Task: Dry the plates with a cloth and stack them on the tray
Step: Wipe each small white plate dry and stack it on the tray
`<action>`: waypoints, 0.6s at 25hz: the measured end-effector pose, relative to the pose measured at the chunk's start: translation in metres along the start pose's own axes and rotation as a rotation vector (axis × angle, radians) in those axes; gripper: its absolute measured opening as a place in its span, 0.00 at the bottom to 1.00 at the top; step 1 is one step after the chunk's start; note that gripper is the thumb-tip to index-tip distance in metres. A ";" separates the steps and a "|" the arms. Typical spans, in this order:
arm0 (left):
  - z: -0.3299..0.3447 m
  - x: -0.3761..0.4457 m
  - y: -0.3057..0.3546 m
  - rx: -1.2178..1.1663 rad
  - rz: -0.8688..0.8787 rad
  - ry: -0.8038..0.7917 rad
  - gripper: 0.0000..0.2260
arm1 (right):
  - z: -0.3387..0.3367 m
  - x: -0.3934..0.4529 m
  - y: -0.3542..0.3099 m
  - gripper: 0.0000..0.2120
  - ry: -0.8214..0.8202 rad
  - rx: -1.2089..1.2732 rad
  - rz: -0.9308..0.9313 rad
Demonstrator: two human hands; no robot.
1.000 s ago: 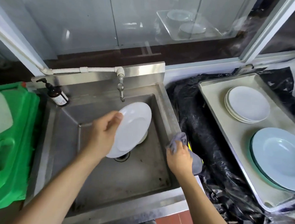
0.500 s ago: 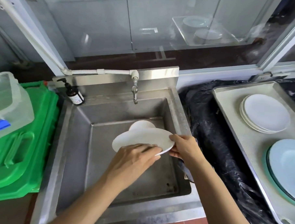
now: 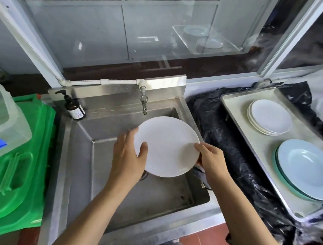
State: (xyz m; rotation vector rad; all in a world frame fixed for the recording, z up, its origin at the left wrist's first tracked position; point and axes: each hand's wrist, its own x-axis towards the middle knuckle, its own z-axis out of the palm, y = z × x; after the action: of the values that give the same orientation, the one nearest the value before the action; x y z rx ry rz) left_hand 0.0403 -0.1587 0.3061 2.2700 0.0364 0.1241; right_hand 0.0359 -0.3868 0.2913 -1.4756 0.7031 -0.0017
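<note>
Head camera view: a person holds a round white ceramic plate [image 3: 167, 146] over the stainless steel sink [image 3: 135, 186], the left hand [image 3: 126, 158] in a closed grip on its left rim with the thumb across the face, the right hand [image 3: 211, 159] pinching its right rim. A dark grey cloth [image 3: 201, 175] peeks out below the right hand, though whether that hand also holds it cannot be told. The pale rectangular metal tray [image 3: 256, 145], with its stack of small white plates [image 3: 270, 117] and stack of light blue plates [image 3: 305, 169], lies well to the plate's right, nearer the right hand, so the hand-off likely goes that way.
</note>
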 end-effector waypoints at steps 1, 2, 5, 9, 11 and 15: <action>-0.001 0.005 0.000 -0.078 -0.080 -0.022 0.20 | -0.002 -0.003 -0.001 0.13 0.008 0.007 -0.008; -0.002 0.009 -0.001 -0.130 -0.132 -0.056 0.20 | -0.006 -0.005 -0.001 0.14 0.017 -0.006 -0.022; 0.002 0.013 0.004 -0.244 -0.167 -0.092 0.17 | -0.017 -0.011 -0.001 0.12 0.028 -0.092 -0.107; 0.019 0.023 0.020 -0.327 -0.153 -0.121 0.15 | -0.037 -0.001 -0.003 0.05 0.096 -0.116 -0.175; 0.030 0.026 0.031 -0.358 -0.149 -0.148 0.14 | -0.050 0.010 -0.006 0.07 0.133 -0.108 -0.139; 0.062 0.032 0.065 -0.383 -0.135 -0.178 0.16 | -0.089 0.033 -0.012 0.11 0.163 0.028 -0.062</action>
State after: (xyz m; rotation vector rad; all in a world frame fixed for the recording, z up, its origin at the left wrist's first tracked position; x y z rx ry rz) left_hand 0.0776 -0.2463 0.3185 1.8815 0.0658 -0.1334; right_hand 0.0290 -0.4820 0.2940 -1.4809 0.7856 -0.1804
